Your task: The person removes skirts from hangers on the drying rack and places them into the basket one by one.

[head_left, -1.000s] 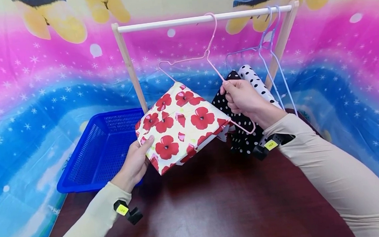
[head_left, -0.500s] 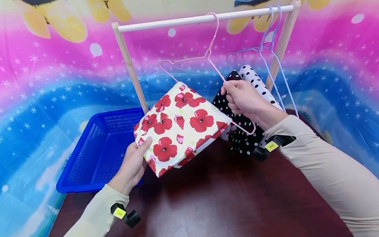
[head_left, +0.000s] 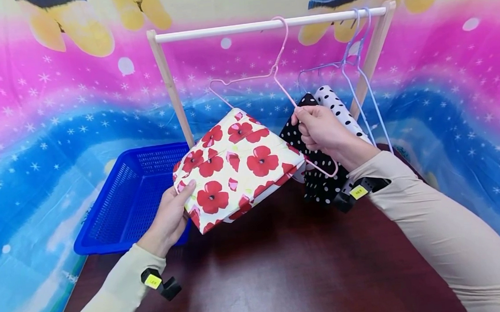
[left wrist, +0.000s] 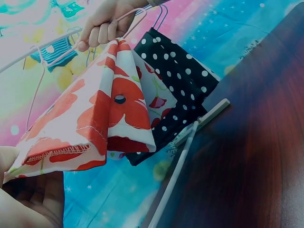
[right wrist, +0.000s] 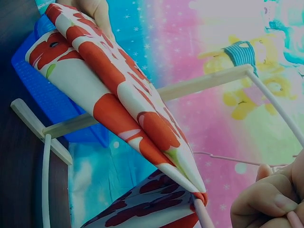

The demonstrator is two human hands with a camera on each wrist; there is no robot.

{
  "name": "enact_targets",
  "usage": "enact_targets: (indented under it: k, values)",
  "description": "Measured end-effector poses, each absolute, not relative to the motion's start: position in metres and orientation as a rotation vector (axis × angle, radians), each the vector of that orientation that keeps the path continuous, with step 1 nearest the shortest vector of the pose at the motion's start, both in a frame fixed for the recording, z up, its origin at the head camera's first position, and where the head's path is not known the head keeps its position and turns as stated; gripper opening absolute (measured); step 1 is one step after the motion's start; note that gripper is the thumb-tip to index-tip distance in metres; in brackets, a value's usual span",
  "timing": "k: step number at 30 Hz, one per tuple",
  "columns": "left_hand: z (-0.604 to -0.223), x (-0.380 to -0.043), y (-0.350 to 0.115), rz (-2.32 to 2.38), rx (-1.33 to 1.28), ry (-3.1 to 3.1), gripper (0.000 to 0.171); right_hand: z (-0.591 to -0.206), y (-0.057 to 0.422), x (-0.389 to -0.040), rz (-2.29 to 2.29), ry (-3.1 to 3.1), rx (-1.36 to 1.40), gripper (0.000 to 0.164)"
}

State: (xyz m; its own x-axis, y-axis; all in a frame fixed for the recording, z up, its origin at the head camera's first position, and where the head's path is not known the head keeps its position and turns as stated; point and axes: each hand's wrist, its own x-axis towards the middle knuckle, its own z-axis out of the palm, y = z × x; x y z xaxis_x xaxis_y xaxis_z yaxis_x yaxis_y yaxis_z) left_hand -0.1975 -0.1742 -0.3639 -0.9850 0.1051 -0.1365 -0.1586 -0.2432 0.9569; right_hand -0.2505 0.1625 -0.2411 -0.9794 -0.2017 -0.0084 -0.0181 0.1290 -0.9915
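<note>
Two hands here, each minding its own bit over the dark worktop [head_left: 267, 275]. Closest is the left hand [head_left: 167, 217]: thumb on top, fingers underneath, pinching the left edge of the poppy-print cloth [head_left: 238, 169]. My guess is that's to hold the flap out flat so it doesn't droop or bunch. The cloth is up off the worktop, looks folded over the bottom bar of the pink hanger [head_left: 275, 69], with a corner of the hanger poking out on the right. A bit further up, the right hand [head_left: 324, 129] has its fingers curled, pinching the hanger's sloping right arm. Makes sense to me: a hook on a rail [head_left: 224, 30] swings easily, so a grip there probably stops it twisting. Off to the left sits the blue basket [head_left: 121, 246], likely there to be handy but out of the way. Behind the right hand are a black dotted cloth [head_left: 291, 131] and a white dotted cloth [head_left: 335, 109], seemingly on the blue hangers [head_left: 374, 104] near the rail's right end, which I'd say leaves elbow room for the pink one.
</note>
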Motion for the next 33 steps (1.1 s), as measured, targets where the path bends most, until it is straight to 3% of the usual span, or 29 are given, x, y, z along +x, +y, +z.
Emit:
enact_targets:
  k: [24, 33]
  values:
    - [-0.3682, -0.1914, -0.1801, 2.297, -0.082, 1.852, 0.046, -0.2427, 0.1610, -0.2494, -2.027, 2.235, -0.215, 0.036]
    - [-0.3687, -0.1917, -0.1830, 2.301, -0.092, 1.876, 0.042, -0.2422, 0.1601, -0.2493, -2.009, 2.248, -0.190, 0.036]
